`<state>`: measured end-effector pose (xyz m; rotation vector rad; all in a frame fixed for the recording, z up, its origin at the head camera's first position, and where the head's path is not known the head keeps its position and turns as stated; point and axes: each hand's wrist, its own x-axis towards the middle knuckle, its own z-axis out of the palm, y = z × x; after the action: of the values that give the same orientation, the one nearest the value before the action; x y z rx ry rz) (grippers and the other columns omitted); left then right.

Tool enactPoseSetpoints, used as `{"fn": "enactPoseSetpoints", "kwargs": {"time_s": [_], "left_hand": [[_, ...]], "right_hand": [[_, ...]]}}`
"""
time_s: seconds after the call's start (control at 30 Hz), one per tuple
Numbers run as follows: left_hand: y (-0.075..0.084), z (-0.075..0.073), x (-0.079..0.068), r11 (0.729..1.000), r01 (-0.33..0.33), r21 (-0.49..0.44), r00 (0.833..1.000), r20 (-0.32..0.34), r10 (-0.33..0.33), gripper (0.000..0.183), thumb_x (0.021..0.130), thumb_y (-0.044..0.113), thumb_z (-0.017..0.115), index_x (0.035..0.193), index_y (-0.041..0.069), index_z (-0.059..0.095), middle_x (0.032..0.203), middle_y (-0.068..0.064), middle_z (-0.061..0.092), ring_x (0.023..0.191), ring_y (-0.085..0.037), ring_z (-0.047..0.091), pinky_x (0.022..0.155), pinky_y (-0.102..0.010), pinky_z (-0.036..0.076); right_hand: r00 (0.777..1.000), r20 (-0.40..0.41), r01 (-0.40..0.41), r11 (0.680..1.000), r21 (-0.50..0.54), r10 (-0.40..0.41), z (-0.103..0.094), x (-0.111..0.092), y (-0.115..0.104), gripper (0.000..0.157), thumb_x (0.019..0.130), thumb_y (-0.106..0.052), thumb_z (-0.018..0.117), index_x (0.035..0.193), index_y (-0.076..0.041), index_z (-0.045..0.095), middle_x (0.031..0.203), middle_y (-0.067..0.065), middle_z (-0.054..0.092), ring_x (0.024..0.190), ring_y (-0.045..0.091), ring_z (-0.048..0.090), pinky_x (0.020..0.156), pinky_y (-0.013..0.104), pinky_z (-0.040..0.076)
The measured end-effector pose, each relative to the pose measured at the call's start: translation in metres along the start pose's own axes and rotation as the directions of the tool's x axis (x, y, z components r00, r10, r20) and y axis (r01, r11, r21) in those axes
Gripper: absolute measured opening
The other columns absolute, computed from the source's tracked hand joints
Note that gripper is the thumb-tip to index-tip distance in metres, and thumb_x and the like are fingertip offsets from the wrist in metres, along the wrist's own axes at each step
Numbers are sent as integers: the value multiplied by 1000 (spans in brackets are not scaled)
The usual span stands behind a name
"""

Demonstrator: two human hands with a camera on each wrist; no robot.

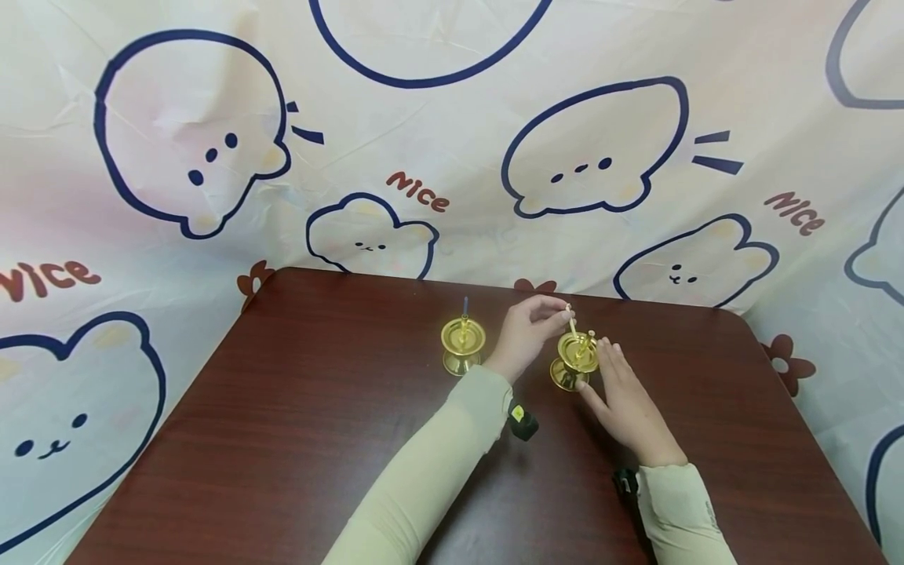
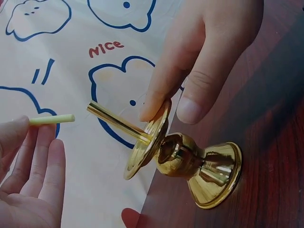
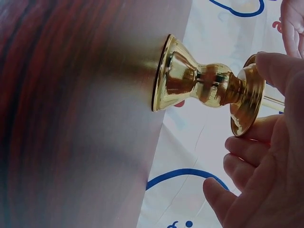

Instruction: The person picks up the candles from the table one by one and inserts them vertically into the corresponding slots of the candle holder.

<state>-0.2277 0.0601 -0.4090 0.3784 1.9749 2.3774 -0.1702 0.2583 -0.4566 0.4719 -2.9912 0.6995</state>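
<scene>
Between its fingertips my left hand [image 1: 528,333] pinches a thin pale-yellow candle [image 2: 53,119]. The candle is held above a gold candlestick [image 1: 577,358], apart from its thin upright tube [image 2: 116,122] in the left wrist view. On the other side, my right hand [image 1: 631,402] holds the candlestick's round dish [image 3: 246,114], thumb and fingers placed about the rim. The candlestick's flared foot [image 2: 216,178] is on the table. Part of the dish is covered by the right hand in the right wrist view.
A second gold candlestick [image 1: 462,355] stands left of my left hand, with a thin blue candle [image 1: 465,307] upright in it. Both stand on a dark reddish-brown table [image 1: 282,439]. A printed cloth [image 1: 466,141] hangs behind the table.
</scene>
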Motion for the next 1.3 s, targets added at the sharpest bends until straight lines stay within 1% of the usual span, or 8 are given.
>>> {"fn": "enactPoseSetpoints", "kwargs": {"time_s": [0.3,0.5,0.63,0.73,0.87,0.93,1.1,1.3], "left_hand": [[3,6,2,1000,-22,-5,1000,-14,21,18,96,5,69,111,-5,69,107,-14,75,95,-17,73,84,-28,58],[2,11,5,999,-47,-3,998,-32,47,18,96,5,69,111,-5,69,108,-15,75,100,-26,73,83,-26,58],[2,15,7,997,-75,6,996,-54,75,20,96,5,69,112,-8,68,107,-16,75,97,-22,73,83,-26,58],[3,18,8,997,-79,21,995,-65,80,19,95,5,70,111,-6,70,104,-14,75,95,-21,74,82,-24,58],[3,22,6,996,-71,48,995,-66,74,15,95,7,71,108,-1,72,101,-9,76,97,-26,74,82,-23,57],[3,23,5,995,-63,78,996,-65,68,14,95,9,72,107,2,73,100,-6,76,97,-22,73,83,-22,57],[3,24,3,986,-62,157,996,-59,71,10,96,13,72,105,8,74,101,-1,76,95,-5,70,87,-19,54],[2,23,4,969,-97,227,993,-37,109,13,96,14,71,105,5,74,99,-2,76,94,-3,69,88,-17,53]], "right_hand": [[1000,4,5,1000,-1,-5,0,1,0,81,104,-38,58,158,7,18,165,27,14,153,44,10,117,64,21],[1000,-3,1,1000,0,-1,0,0,0,81,104,-38,58,158,7,18,165,26,14,152,45,11,117,64,21],[1000,-8,4,1000,2,-4,1,0,0,80,104,-36,58,157,8,18,165,27,14,152,44,10,117,64,20],[1000,-11,7,1000,3,-7,1,0,0,80,103,-33,59,157,8,18,165,28,14,152,45,10,117,64,20],[1000,-12,6,1000,6,-6,1,-1,-1,80,103,-31,60,157,9,17,164,29,14,152,46,10,117,64,20],[1000,-14,7,1000,10,-7,2,-1,-1,79,103,-31,60,157,9,18,164,28,14,152,46,10,117,64,20],[1000,-21,15,1000,9,-15,3,-1,0,79,104,-34,58,157,8,18,165,27,14,153,44,9,117,64,21],[999,-27,27,1000,10,-26,4,0,1,79,104,-36,57,157,8,19,165,27,14,153,44,10,117,63,21]]}}
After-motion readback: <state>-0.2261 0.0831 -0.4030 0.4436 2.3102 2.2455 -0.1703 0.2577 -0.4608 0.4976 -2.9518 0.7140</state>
